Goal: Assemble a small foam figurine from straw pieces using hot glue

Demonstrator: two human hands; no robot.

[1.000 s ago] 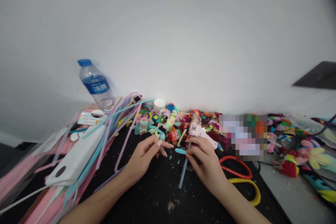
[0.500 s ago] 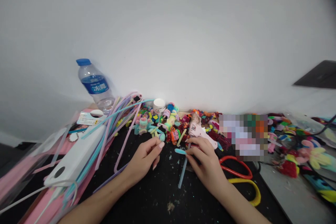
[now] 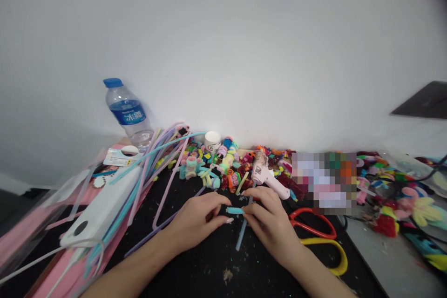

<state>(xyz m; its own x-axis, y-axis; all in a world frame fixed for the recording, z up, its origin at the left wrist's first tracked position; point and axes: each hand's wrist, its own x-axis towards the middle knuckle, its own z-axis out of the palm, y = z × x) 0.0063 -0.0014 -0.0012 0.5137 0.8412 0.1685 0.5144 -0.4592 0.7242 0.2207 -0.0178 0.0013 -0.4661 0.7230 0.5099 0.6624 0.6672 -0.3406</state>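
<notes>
A short light-blue piece of pipe cleaner (image 3: 235, 210) is pinched between the thumb and fingers of my right hand (image 3: 270, 221), its free end pointing left. Around that free end, the thumb and index finger of my left hand (image 3: 199, 219) are apart, not closed on it. A pale pink glue gun (image 3: 270, 180) lies just beyond my right hand. From it a translucent glue stick (image 3: 240, 236) runs toward me, partly hidden by my right fingers. Behind my left hand sits a small pastel pipe-cleaner figure (image 3: 191, 167).
Scissors with red and yellow handles (image 3: 340, 256) lie right of my right hand. Long pastel pipe cleaners (image 3: 145, 172), a white power strip (image 3: 101, 205) and a water bottle (image 3: 127, 111) are at left. Colourful pipe-cleaner pieces and a white cup (image 3: 212, 140) line the wall.
My left hand has moved right and toward me, its thumb and index finger spreading apart near the blue piece. My right hand has brought that piece slightly left and nearer.
</notes>
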